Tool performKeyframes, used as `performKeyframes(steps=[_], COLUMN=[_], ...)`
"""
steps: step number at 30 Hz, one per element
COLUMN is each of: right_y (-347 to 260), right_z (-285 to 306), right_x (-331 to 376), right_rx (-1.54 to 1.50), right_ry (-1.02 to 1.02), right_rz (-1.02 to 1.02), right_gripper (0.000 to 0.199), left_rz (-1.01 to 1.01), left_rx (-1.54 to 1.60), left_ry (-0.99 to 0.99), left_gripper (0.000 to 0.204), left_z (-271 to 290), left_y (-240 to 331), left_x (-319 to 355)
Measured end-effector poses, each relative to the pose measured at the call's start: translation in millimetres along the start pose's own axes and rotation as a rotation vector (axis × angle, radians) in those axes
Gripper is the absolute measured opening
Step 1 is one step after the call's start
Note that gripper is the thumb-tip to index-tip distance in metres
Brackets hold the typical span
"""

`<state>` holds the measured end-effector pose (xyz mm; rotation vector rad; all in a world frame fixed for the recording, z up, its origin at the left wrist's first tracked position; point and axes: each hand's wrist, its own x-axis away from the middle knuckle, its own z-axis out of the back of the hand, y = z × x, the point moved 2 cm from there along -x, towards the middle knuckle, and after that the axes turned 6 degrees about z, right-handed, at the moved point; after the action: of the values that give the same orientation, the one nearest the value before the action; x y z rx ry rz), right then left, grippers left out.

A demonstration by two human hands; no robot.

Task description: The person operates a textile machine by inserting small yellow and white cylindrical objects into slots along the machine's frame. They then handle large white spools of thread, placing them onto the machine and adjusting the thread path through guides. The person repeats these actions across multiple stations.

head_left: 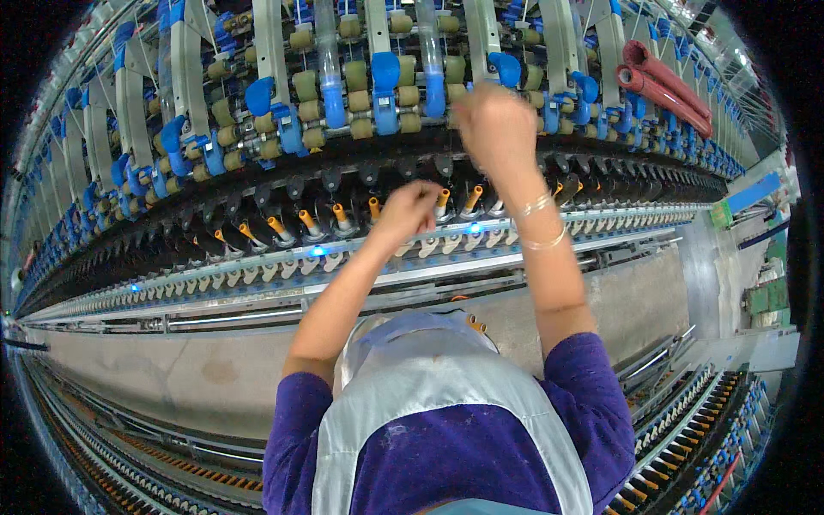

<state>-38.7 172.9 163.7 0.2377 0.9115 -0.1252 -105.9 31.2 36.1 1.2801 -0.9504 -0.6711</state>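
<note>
A long spinning frame (378, 219) runs across in front of me. My left hand (407, 210) is at its row of spindles, fingers curled together beside an orange tube (443, 201); whether they touch it I cannot tell. Another orange tube (473, 199) stands just to the right. Higher up, my right hand (496, 129) is closed and blurred by motion, in front of the rollers (410, 96) and next to a blue lever (505, 69). Anything pinched in either hand is too small or too hidden to make out.
Dark red tubes (665, 93) lie on the machine at upper right. Small blue lights (318, 251) glow along the metal rail. Orange tubes (475, 324) poke out at the front of my pale apron (429, 378). Behind me, past the concrete floor (189, 369), stands another row of spindles (661, 463).
</note>
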Motion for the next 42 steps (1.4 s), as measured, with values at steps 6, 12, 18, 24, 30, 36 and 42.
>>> performKeyframes(steps=[6,12,18,24,30,36,42], right_y=[-31.0,-12.9,-17.3,-14.8,22.1,28.4,-0.9], right_z=[-23.5,-54.1,-7.2,39.8,94.1,69.7,35.9], right_x=[-74.8,-63.2,-66.8,-5.5,63.8,132.9,140.5], right_rx=[-0.02,-0.183,-0.245,-0.371,-0.29,-0.639,-0.682], right_ry=[-0.35,-0.302,0.119,0.259,0.106,-0.063,-0.102], right_rz=[0.016,0.019,0.054,0.054,-0.076,-0.443,-0.365], right_gripper=[0.007,0.01,0.011,0.015,0.008,0.005,0.004], left_rz=[0.224,0.25,0.648,0.438,0.815,0.404,0.363], left_rx=[0.69,0.188,0.922,0.878,0.266,1.059,1.16], left_ry=[0.269,-0.247,0.273,0.524,0.687,0.54,0.484], left_gripper=[0.029,0.039,0.029,0.03,0.033,0.014,0.009], left_z=[26.0,16.4,1.8,-18.2,2.0,55.7,74.6], left_y=[22.8,-109.5,-336.1,-374.1,-364.0,-366.3,-362.5], left_x=[-63.8,-11.5,-15.4,-68.6,-36.6,-13.2,-9.9])
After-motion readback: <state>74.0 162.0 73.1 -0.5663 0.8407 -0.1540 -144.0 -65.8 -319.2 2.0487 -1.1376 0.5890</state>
